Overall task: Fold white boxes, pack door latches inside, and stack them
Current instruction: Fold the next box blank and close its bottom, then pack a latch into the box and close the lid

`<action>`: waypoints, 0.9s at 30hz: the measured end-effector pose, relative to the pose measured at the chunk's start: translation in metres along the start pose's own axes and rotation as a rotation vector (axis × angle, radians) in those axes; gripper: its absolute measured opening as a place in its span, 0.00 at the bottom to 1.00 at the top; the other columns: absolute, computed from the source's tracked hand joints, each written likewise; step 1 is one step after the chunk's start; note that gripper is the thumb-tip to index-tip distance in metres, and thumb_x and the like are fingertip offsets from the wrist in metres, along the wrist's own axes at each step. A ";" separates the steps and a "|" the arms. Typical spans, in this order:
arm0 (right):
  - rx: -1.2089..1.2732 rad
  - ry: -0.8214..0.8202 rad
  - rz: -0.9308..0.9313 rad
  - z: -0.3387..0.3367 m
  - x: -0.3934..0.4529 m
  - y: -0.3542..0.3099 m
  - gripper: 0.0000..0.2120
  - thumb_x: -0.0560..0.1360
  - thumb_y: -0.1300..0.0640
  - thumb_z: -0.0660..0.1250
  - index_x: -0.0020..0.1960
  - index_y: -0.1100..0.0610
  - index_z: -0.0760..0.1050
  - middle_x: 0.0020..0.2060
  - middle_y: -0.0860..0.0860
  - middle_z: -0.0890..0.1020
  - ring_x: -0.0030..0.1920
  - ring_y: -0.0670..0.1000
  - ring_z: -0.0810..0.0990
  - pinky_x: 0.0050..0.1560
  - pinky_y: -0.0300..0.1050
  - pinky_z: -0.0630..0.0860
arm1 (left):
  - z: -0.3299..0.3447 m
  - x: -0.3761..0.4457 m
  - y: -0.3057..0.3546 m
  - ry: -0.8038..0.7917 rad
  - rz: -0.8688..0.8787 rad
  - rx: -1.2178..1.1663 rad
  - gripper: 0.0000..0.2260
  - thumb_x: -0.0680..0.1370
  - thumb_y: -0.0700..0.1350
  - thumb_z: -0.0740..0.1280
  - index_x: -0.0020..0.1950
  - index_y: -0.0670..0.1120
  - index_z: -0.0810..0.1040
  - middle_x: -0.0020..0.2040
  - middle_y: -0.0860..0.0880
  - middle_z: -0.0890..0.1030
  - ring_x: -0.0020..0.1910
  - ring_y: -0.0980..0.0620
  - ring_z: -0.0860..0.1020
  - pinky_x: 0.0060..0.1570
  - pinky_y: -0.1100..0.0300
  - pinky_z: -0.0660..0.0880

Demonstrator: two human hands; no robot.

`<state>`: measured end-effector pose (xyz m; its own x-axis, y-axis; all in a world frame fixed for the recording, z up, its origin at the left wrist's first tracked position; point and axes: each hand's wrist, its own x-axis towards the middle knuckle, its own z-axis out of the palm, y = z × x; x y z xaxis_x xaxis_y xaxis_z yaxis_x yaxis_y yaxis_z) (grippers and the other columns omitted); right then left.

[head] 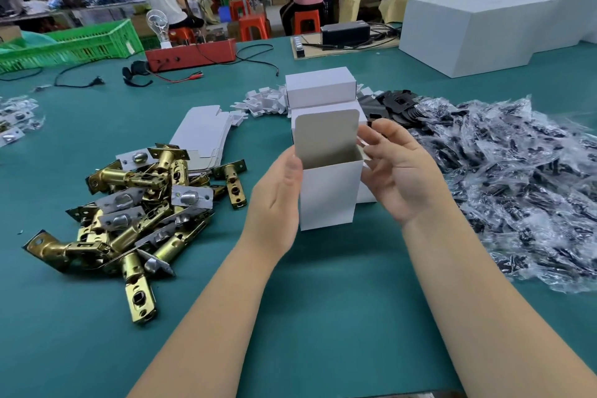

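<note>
I've got the white box (328, 194) upright, lid flap up, left hand (277, 200) gripping one side, right hand (399, 171) pinching the other; brass latches (135, 213) piled left on desk (339, 284).

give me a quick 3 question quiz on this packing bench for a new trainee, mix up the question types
1. True or false: the top flap of the white box held between the left hand and right hand is already tucked shut.
2. Multiple choice: the pile of brass door latches lies A) left of the held box, B) right of it, C) inside it.
3. Fill in: behind the held box, a closed white box lies on top of ______.

Key
1. False: the flap stands up and the box is open.
2. A
3. Another white box.
</note>
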<state>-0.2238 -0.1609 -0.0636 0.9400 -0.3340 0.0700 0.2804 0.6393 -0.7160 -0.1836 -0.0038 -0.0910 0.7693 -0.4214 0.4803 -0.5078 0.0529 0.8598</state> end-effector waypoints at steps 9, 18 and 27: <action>-0.713 -0.013 -0.414 0.009 -0.011 0.009 0.18 0.69 0.66 0.56 0.38 0.46 0.78 0.30 0.44 0.74 0.28 0.41 0.66 0.32 0.32 0.64 | 0.005 -0.003 0.003 0.154 -0.015 0.151 0.11 0.77 0.54 0.54 0.35 0.57 0.67 0.30 0.58 0.68 0.32 0.58 0.65 0.34 0.64 0.62; -1.001 -0.028 -0.582 0.011 -0.017 0.012 0.20 0.68 0.64 0.54 0.52 0.46 0.76 0.39 0.49 0.79 0.32 0.45 0.69 0.34 0.32 0.66 | 0.002 -0.003 0.009 0.087 0.017 -0.004 0.17 0.75 0.45 0.54 0.55 0.42 0.80 0.48 0.48 0.82 0.47 0.50 0.77 0.46 0.58 0.73; -1.166 0.060 -0.321 0.015 -0.018 0.007 0.13 0.68 0.51 0.56 0.41 0.45 0.80 0.34 0.42 0.80 0.35 0.38 0.74 0.32 0.31 0.68 | 0.001 -0.004 0.001 0.184 0.008 0.119 0.22 0.73 0.55 0.55 0.68 0.62 0.65 0.59 0.69 0.75 0.59 0.66 0.72 0.58 0.71 0.67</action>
<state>-0.2356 -0.1398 -0.0596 0.8405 -0.4146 0.3488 0.1264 -0.4760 -0.8703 -0.1874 -0.0033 -0.0920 0.8171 -0.2487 0.5201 -0.5483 -0.0566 0.8344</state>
